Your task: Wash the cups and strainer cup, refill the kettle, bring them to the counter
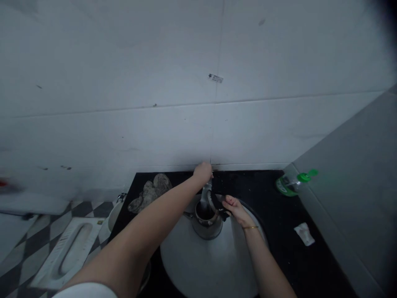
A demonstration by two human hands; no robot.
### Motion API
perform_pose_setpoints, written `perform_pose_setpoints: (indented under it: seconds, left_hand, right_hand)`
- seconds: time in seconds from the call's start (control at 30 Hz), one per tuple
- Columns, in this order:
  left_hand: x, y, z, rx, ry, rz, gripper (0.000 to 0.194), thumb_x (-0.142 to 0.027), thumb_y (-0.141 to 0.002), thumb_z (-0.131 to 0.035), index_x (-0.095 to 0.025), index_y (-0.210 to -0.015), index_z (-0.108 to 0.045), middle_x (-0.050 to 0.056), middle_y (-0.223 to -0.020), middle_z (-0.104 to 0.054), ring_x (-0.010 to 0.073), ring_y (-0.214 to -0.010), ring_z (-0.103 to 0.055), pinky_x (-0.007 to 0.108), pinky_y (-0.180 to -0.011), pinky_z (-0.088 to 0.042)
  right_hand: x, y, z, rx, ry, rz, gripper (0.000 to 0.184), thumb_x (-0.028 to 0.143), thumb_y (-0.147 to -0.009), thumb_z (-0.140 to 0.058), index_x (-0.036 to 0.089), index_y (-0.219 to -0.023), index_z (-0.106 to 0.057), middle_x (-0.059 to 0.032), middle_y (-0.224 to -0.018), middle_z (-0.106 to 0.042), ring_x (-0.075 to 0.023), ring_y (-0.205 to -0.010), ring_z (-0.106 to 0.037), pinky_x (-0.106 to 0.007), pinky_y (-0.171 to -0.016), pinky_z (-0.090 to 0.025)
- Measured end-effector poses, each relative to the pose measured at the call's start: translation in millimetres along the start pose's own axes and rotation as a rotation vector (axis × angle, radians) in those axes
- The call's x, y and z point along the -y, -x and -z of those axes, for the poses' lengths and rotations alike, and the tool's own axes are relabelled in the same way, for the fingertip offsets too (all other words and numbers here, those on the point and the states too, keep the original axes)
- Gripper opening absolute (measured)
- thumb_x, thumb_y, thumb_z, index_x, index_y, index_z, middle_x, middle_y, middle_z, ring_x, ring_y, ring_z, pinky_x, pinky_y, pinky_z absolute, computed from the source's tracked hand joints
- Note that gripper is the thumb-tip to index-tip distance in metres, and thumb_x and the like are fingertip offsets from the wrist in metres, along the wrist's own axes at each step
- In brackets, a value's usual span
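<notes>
A metal kettle (209, 231) stands upright in the white round sink (214, 265), its mouth directly below the tap (207, 191). The kettle's lid (212, 201) is tipped up on the right side of the opening. My left hand (203, 173) is closed at the top of the tap, with its fingertips turned away from me. My right hand (236, 209) has its fingers closed on the black handle at the kettle's right side. Inside the kettle it is dark, and I cannot tell whether water is running.
A crumpled grey cloth (151, 192) lies on the black counter (248, 182) at left. Right of the sink are a green-capped clear bottle (290, 184), against the wall, and a crumpled white tissue (304, 234). A squat toilet (72, 248) is set in the checkered floor.
</notes>
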State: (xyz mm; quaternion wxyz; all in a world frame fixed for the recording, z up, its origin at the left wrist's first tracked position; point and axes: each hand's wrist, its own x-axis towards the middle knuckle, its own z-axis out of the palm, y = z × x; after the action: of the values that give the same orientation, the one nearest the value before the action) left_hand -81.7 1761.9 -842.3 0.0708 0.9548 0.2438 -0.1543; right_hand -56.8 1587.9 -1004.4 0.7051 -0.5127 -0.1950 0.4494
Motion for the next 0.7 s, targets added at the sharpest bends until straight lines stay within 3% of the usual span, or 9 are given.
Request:
perform_pose_setpoints:
  seconds: [0.23, 0.33, 0.43, 0.57, 0.7]
  left_hand:
    - [6, -2, -4.1, -0.034, -0.141, -0.155, 0.025, -0.030, -0.088, -0.056, -0.011, -0.104, -0.060, 0.009, -0.106, -0.064, 0.0196, -0.096, -0.062, 0.041, -0.084, -0.052]
    - [20, -3, 0.6, -0.019, -0.165, -0.348, 0.024, -0.021, -0.090, -0.051, -0.013, -0.111, -0.059, 0.011, -0.117, -0.062, 0.0204, -0.105, -0.060, 0.039, -0.091, -0.049]
    - [36, -7, 7.6, 0.025, -0.163, -0.539, 0.037, -0.011, -0.088, -0.046, -0.021, -0.123, -0.054, 0.008, -0.129, -0.057, 0.0180, -0.115, -0.055, 0.031, -0.098, -0.043]
    - [46, -6, 7.2, 0.022, -0.141, -0.593, 0.049, -0.004, -0.085, -0.042, -0.024, -0.130, -0.048, 0.005, -0.139, -0.049, 0.0167, -0.122, -0.050, 0.027, -0.100, -0.039]
    - [51, 25, 0.9, -0.074, -0.058, -0.489, 0.053, -0.001, -0.081, -0.037, -0.017, -0.132, -0.045, 0.011, -0.145, -0.040, 0.0185, -0.118, -0.054, 0.028, -0.095, -0.043]
  right_hand:
    - [-1, -1, -1, 0.014, -0.004, -0.013, 0.059, 0.048, -0.057, -0.079, 0.022, -0.057, -0.026, 0.0113, -0.048, -0.027, -0.0034, -0.039, -0.019, -0.021, -0.039, -0.012]
    - [1, 2, -2, 0.029, -0.008, -0.031, 0.059, 0.047, -0.057, -0.080, 0.022, -0.057, -0.026, 0.0109, -0.049, -0.027, -0.0036, -0.040, -0.019, -0.021, -0.039, -0.012]
    - [4, 13, -3, 0.040, -0.011, -0.049, 0.059, 0.044, -0.056, -0.081, 0.022, -0.057, -0.026, 0.0108, -0.049, -0.026, -0.0037, -0.041, -0.020, -0.021, -0.039, -0.012]
    - [13, 45, -6, 0.017, -0.021, -0.051, 0.059, 0.044, -0.055, -0.082, 0.022, -0.057, -0.027, 0.0107, -0.047, -0.028, -0.0040, -0.040, -0.020, -0.022, -0.039, -0.011]
    - [31, 104, -12, -0.134, -0.051, 0.009, 0.063, 0.039, -0.047, -0.086, 0.022, -0.055, -0.026, 0.0106, -0.046, -0.030, -0.0039, -0.041, -0.021, -0.021, -0.040, -0.013]
